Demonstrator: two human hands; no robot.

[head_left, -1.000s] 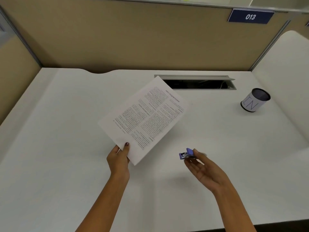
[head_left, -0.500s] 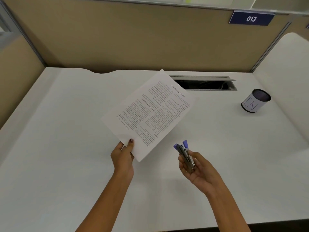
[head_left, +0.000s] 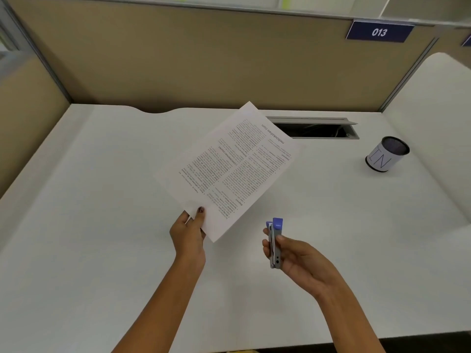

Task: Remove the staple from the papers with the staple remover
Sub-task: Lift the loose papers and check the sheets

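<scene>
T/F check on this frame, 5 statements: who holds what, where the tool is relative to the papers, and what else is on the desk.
1. The left hand holds the papers by a near corner. True.
2. The staple remover lies flat on the desk. False: the right hand holds it up, purple end pointing away from the person.
3. The staple remover is touching the papers. False: there is a clear gap; it sits to the right of the sheets.
4. A cup marked "IN" stands on the desk at the far right. True.
5. The papers rest inside the cup. False: they are held in the air, well left of it.
</scene>
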